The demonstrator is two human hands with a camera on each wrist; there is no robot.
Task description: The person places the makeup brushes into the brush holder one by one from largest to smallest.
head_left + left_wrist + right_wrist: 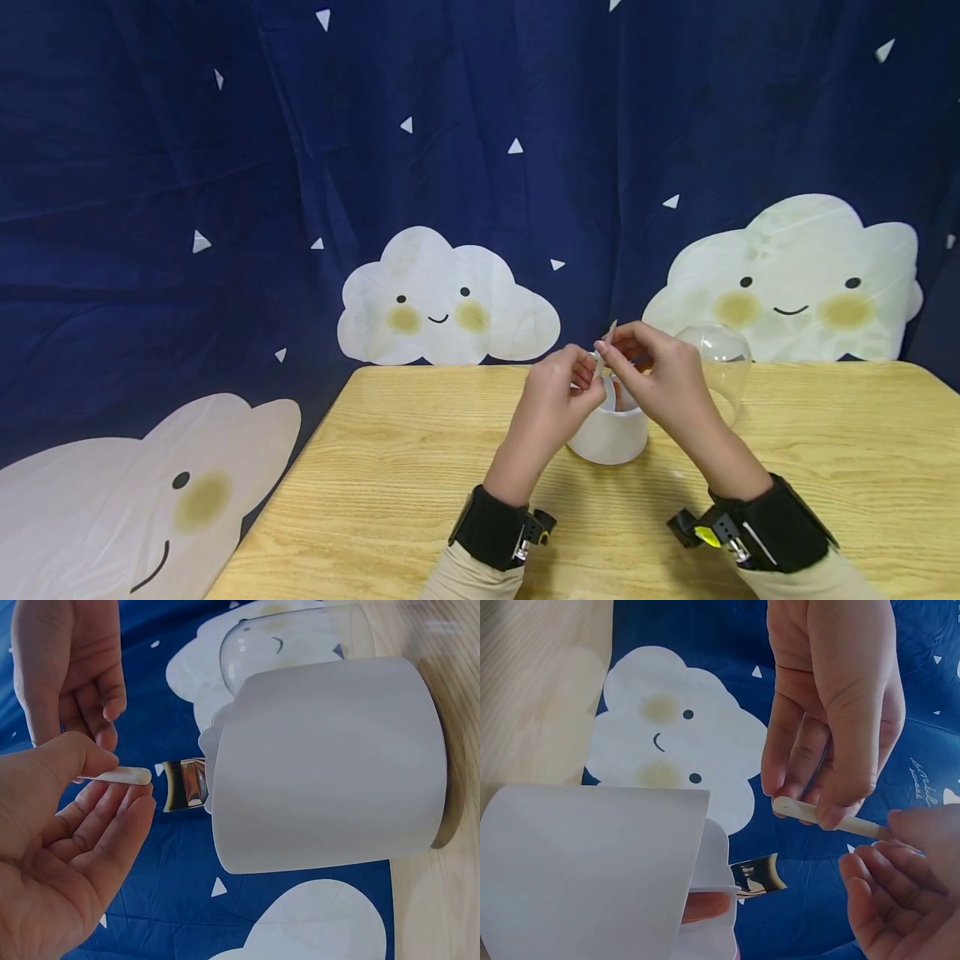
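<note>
A slim white stick with a rounded end (859,825) is held between both hands above a white cylindrical container (611,435). My left hand (553,396) pinches it near the rounded end, thumb on top, other fingers loosely bent. The thumb and fingers of my right hand (663,371) pinch its narrower far end, which points up and away in the head view. Out of the container's top sticks the shiny gold-and-black curved end of a nail clipper (186,785), close beside the left fingertips. White scalloped dividers (716,855) and a brownish piece (706,906) show inside the container.
Behind the right hand stands a clear dome cover (723,367) on the wooden table (420,467). A dark blue curtain (450,100) with white clouds hangs along the table's far edge. Black bands with small cameras wrap both wrists.
</note>
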